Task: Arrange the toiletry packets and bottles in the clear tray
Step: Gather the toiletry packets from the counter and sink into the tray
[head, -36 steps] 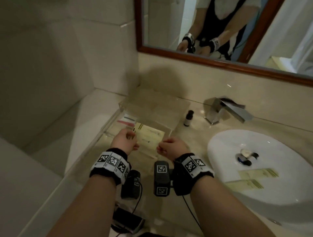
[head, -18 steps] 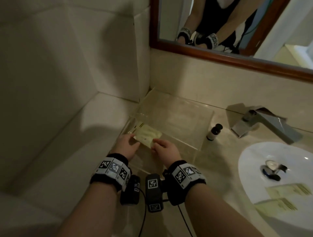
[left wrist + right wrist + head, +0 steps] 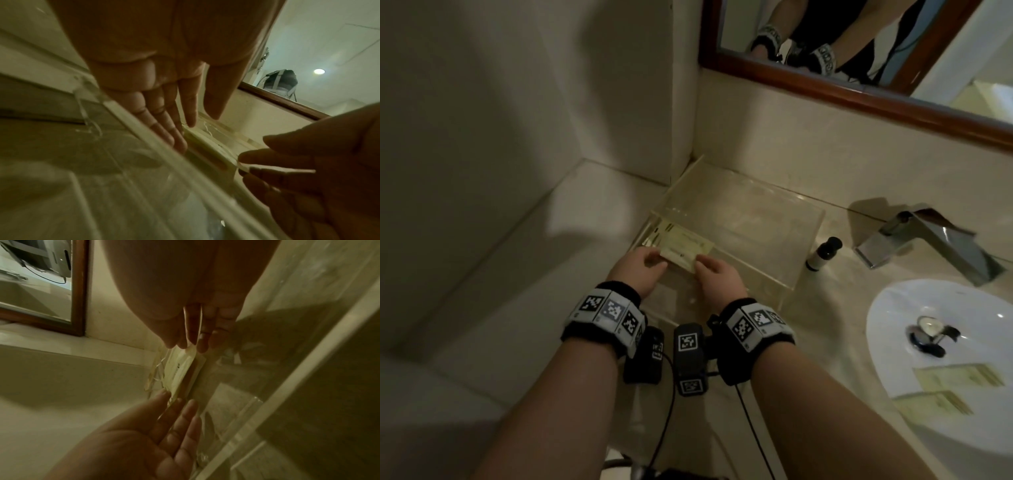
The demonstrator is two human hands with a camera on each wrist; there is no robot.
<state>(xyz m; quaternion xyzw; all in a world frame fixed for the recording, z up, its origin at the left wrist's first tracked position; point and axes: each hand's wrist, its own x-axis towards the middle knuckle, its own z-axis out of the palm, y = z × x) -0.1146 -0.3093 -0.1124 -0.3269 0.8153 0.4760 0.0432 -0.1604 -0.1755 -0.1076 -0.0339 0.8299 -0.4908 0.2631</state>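
— Now, where's the packet [image 3: 686,248]?
— Lower than before, inside the clear tray [image 3: 803,255] at its left end. My right hand [image 3: 717,279] pinches it; my left hand [image 3: 638,274] lies open, fingers straight beside it.

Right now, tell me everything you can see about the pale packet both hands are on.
The packet is a flat, pale yellow-green rectangle, paper-like, with small dark print too blurred to read. It lies low at the left end of the clear tray, over other similar packets. The right hand pinches its right end between thumb and fingers; the left hand touches its left end with straight fingers.
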